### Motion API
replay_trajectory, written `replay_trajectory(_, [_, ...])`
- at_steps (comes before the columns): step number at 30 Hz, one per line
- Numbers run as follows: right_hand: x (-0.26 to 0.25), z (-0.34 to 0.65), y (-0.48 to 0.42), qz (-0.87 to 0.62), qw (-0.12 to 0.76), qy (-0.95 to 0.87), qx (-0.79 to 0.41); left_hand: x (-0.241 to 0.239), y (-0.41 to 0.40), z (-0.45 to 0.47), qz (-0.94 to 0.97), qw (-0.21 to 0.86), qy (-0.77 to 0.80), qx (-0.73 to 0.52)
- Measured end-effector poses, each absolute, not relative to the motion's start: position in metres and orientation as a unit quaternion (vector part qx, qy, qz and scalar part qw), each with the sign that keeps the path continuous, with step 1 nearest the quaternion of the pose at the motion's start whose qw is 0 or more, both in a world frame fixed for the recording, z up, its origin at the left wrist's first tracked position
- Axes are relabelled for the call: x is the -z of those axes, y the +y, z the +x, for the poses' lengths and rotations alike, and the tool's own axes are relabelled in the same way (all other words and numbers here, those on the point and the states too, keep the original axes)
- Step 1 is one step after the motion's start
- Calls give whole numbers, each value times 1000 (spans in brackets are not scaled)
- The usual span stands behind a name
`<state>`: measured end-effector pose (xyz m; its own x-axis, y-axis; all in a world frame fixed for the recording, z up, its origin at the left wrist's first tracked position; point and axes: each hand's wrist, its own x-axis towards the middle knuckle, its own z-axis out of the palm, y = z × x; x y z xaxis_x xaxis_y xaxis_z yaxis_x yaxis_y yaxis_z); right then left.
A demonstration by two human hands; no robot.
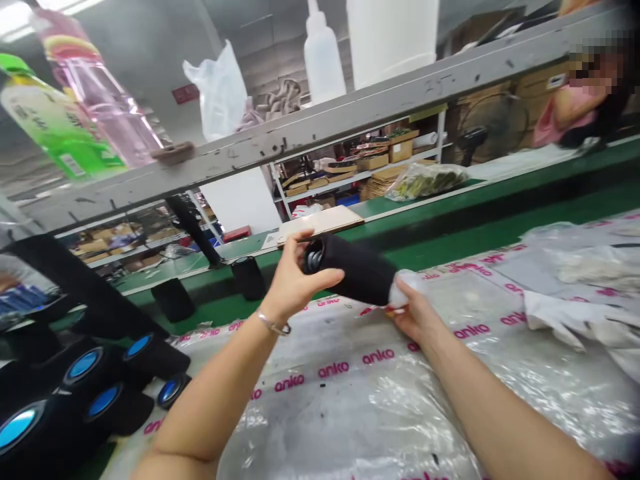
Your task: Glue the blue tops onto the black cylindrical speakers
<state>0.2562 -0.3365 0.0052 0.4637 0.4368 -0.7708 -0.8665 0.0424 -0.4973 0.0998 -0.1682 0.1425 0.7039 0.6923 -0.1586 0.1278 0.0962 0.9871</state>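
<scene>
A black cylindrical speaker [356,269] is held sideways above a sheet of clear plastic printed "anko" [350,393]. My left hand [294,280] grips its left end, thumb across the front, a thin bracelet on the wrist. My right hand [416,313] holds the right end together with a white cloth [403,288] pressed against the speaker.
Several black speakers with blue ends [85,363] lie at the lower left. Two more stand on the green conveyor belt [500,227]. White gloves and plastic bags [575,300] pile up at the right. A grey shelf rail [350,117] carries bottles overhead. A person in pink [575,110] sits far right.
</scene>
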Motion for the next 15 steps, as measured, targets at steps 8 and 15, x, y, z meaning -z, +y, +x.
replay_trajectory(8, [-37,255,-331,-531,681,245,-440,-111,-142,-29,786,449,425,4])
replay_trajectory(15, [-78,232,-302,-528,713,186,-421,-67,-140,-40,709,585,391,-59])
